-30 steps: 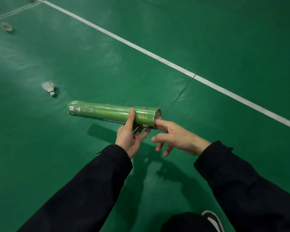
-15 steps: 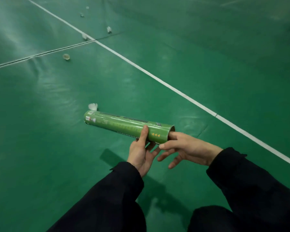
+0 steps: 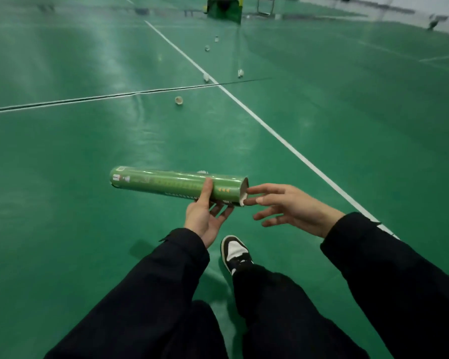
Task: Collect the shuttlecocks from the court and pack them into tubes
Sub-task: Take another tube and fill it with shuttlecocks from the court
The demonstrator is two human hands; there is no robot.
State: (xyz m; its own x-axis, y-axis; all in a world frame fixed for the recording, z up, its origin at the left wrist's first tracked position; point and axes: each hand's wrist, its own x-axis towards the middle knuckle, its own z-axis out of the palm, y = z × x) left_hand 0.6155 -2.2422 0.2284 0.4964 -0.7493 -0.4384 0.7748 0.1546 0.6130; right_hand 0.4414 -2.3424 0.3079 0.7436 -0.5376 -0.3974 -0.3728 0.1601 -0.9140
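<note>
- Head view: the green tube (image 3: 178, 183) is held roughly level above the court floor (image 3: 62, 203), its open mouth pointing to the person's right.
- The left hand (image 3: 205, 216) grips the tube from below near that mouth, thumb laid over the top.
- The right hand (image 3: 288, 206) is spread and holds nothing, its fingertips (image 3: 249, 201) at the tube's open rim.
- Beyond the tube, loose shuttlecocks lie scattered: one (image 3: 179, 100) nearest, another (image 3: 206, 77) on the white line (image 3: 283, 138), a third (image 3: 240, 73) just beside it, and more farther off.
- The tube looks light and stiff, probably thin card that dents if squeezed; a mid-length grip would balance it better.
- Shuttlecocks are feather-light and fragile: best pinched at the cork.
</note>
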